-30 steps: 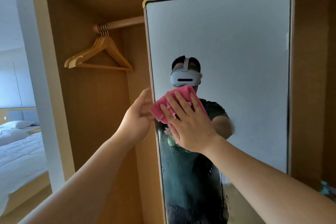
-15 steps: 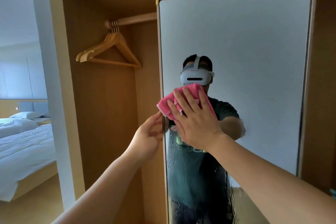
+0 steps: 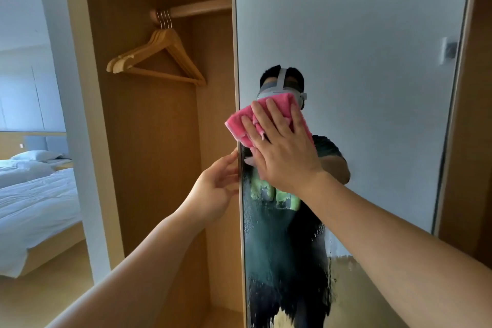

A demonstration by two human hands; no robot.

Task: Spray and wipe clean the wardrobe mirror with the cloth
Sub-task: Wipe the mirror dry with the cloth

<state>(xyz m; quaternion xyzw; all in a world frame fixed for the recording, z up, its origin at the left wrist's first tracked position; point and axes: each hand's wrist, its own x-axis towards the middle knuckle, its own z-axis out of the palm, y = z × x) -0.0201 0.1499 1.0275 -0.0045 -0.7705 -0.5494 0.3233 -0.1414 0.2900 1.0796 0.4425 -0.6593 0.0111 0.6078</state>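
**Flat hand on pink cloth, low on the mirror's left side**

Both forearms reach up and forward from the bottom of the view. The left hand (image 3: 213,189) is nearer and lower. Its thumb and loosely bent fingers touch the outer edge of the mirror frame (image 3: 237,61), and it holds nothing else. I cannot tell whether any finger hooks round the back.

Just above and to the right, the right hand (image 3: 282,154) lies palm-down with fingers spread straight, pressing the pink cloth (image 3: 237,125) flat against the mirror (image 3: 359,61). The cloth sits under the fingers and sticks out past them to the left and top, its left corner overlapping the frame. The two hands are near each other but apart.

Below the cloth the glass is streaked with droplets.

Beyond, in the open wardrobe (image 3: 159,141), wooden hangers (image 3: 159,58) hang from a rail (image 3: 202,8). Farther left is a bed (image 3: 34,200) with white linen.
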